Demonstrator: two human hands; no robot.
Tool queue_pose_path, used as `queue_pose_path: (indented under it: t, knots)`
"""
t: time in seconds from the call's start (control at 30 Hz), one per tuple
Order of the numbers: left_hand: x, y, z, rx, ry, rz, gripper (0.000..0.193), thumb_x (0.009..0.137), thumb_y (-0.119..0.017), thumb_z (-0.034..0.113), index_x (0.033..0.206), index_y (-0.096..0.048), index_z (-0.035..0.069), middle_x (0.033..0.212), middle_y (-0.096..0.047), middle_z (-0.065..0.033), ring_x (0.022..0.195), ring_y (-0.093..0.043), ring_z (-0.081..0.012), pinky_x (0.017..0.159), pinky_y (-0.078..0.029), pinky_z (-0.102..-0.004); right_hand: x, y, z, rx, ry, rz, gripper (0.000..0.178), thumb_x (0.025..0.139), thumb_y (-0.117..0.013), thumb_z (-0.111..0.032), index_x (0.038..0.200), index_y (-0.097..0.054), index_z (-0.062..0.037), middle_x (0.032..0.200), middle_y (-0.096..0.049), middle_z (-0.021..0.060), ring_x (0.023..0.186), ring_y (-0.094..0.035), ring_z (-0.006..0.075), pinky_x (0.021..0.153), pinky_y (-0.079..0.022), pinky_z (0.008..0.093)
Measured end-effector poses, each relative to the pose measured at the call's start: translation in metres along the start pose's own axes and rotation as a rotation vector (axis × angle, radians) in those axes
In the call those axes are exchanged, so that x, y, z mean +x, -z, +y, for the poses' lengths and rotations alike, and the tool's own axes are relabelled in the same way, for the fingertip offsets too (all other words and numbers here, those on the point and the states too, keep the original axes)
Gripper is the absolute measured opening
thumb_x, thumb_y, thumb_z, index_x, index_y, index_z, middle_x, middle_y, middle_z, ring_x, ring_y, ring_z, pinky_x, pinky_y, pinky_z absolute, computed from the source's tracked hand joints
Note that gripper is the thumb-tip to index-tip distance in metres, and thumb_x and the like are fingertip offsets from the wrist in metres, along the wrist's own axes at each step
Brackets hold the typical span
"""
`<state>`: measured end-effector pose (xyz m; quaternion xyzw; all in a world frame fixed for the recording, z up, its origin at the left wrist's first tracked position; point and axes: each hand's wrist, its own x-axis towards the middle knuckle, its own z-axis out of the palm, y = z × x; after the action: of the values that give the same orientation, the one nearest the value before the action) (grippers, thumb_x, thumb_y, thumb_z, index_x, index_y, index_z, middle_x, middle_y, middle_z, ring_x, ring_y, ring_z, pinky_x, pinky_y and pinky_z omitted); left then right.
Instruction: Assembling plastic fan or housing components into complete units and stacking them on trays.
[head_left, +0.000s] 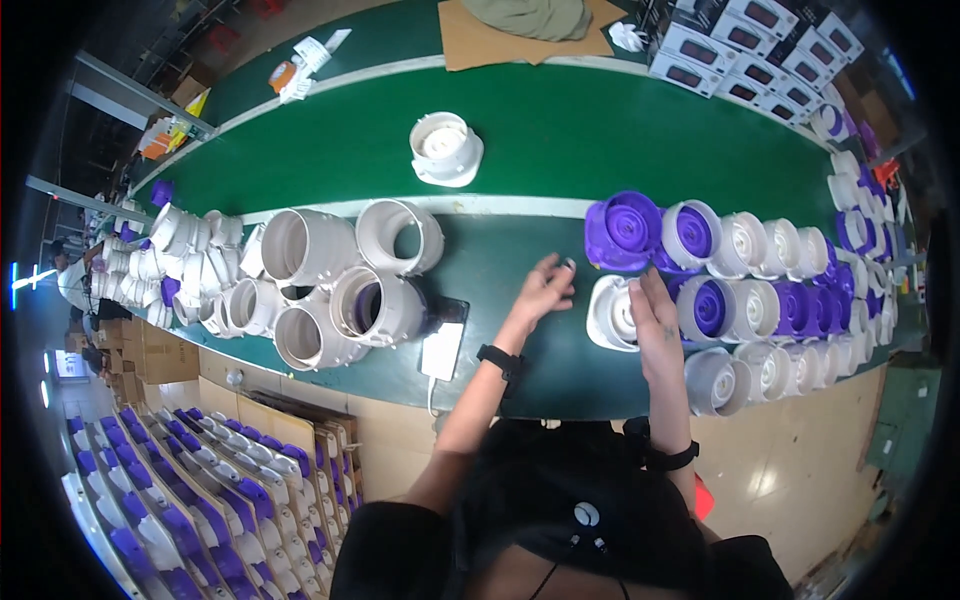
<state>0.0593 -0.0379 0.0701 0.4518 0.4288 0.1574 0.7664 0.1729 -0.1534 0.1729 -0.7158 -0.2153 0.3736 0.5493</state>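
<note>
My left hand (545, 292) hovers over the dark green worktop, fingers loosely bent and apart. A small pale and dark spot shows at one fingertip, too small to make out. My right hand (656, 325) is at the right side of a round white plastic housing with a squarish base (603, 310), its thumb by the rim and its fingers long and close together. The hand hides part of that housing. Just behind it stands a purple housing (625, 230). Nearest to my left hand on the other side is a phone (443, 340) with a white cable.
Rows of white and purple housings (742, 245) fill the right side. White cylindrical shells (305, 245) are stacked at left. A single white housing (443, 148) stands on the green belt (560, 135). Boxes (750, 55) are piled at back right; racks of parts (200, 500) stand lower left.
</note>
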Motion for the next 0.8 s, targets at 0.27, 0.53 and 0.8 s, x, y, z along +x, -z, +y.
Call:
queue_pose_path:
  t: [0.27, 0.53, 0.8]
  knots:
    - [0.087, 0.096, 0.071, -0.122, -0.467, 0.683, 0.059, 0.086, -0.05, 0.027, 0.129, -0.025, -0.005, 0.122, -0.036, -0.0193, 0.103, -0.048, -0.0255, 0.081, -0.045, -0.0332, 0.132, -0.155, -0.029, 0.132, 0.032, -0.216, 0.067, 0.088, -0.045, -0.037, 0.129, -0.022, 0.0109, 0.133, -0.028, 0.0262, 0.126, -0.028, 0.0296, 0.101, -0.023, 0.0309]
    - [0.154, 0.132, 0.038, 0.138, -0.631, 1.0, 0.064, 0.082, -0.054, 0.022, 0.129, -0.022, -0.008, 0.133, -0.02, -0.0249, 0.126, -0.02, -0.0344, 0.103, -0.017, -0.0387, 0.239, -0.224, 0.035, 0.041, 0.013, -0.14, 0.065, 0.087, -0.043, -0.044, 0.129, -0.03, 0.0038, 0.132, -0.035, 0.0195, 0.123, -0.032, 0.0264, 0.1, -0.024, 0.0313]
    - [0.165, 0.15, 0.025, -0.101, -0.666, 0.808, 0.05, 0.093, -0.025, 0.022, 0.135, -0.01, -0.001, 0.138, -0.023, -0.0163, 0.127, -0.023, -0.0261, 0.104, -0.019, -0.0343, 0.26, -0.227, 0.058, 0.308, -0.041, -0.283, 0.07, 0.087, -0.04, -0.049, 0.135, -0.02, -0.0023, 0.142, -0.016, 0.0105, 0.132, -0.01, 0.0189, 0.106, -0.007, 0.0325]
